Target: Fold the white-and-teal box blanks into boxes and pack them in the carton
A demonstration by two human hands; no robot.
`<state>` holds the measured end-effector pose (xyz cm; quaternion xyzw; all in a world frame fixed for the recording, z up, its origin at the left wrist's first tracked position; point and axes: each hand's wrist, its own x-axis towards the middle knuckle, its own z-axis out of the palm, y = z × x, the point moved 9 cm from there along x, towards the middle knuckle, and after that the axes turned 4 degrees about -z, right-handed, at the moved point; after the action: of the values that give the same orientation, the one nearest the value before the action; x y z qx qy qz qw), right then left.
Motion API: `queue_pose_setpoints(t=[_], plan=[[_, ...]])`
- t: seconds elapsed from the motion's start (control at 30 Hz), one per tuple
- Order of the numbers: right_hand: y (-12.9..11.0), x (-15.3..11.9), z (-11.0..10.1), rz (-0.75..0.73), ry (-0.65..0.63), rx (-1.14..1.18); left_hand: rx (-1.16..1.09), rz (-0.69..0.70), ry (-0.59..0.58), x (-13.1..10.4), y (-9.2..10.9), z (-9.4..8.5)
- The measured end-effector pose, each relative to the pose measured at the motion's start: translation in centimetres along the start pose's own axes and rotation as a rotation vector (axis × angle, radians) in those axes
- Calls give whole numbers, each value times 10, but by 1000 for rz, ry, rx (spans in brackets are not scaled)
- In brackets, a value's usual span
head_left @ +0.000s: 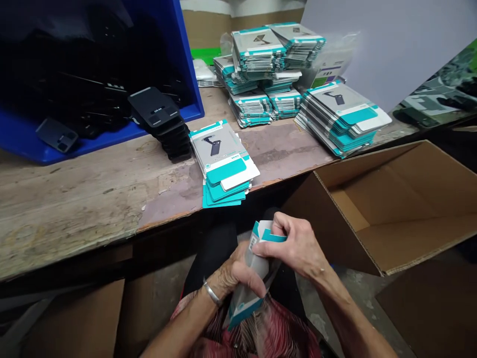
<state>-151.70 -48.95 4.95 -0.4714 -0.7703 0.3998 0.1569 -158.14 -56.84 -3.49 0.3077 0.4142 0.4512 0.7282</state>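
Over my lap I hold a small white and teal cardboard box, tilted, its top flaps standing up. My left hand is wrapped round its body, the thumb across the front. At the top edge my right hand pinches the box wall by the flaps, its bent index finger at the opening. What is inside the box is hidden. Just beyond, at the table edge, lies a stack of flat folded boxes with a phone-holder picture. Left of it stands a pile of black phone-shaped pieces.
A blue bin with dark pieces lies at the left on the worn wooden table. More bundles of flat boxes are piled at the back, with another stack on the right. An open brown carton stands right of my knees.
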Motion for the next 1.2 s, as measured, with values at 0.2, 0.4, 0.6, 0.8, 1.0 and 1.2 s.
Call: queue_pose_setpoints(t=[0.2, 0.4, 0.6, 0.8, 1.0, 1.2], plan=[[-20, 5, -19, -302, 59, -114, 211, 8, 8, 12, 33, -4], [-15, 26, 4, -311, -194, -35, 200, -97, 79, 13, 14, -16], [40, 23, 21, 63, -110, 382, 65, -296, 36, -23, -11, -25], [35, 10, 30, -7, 48, 116, 683, -175, 598, -47, -10, -61], [34, 22, 35, -105, 110, -246, 641, -89, 606, -25, -34, -82], [51, 30, 21, -21, 76, -156, 757, -43, 630, -34, -35, -80]])
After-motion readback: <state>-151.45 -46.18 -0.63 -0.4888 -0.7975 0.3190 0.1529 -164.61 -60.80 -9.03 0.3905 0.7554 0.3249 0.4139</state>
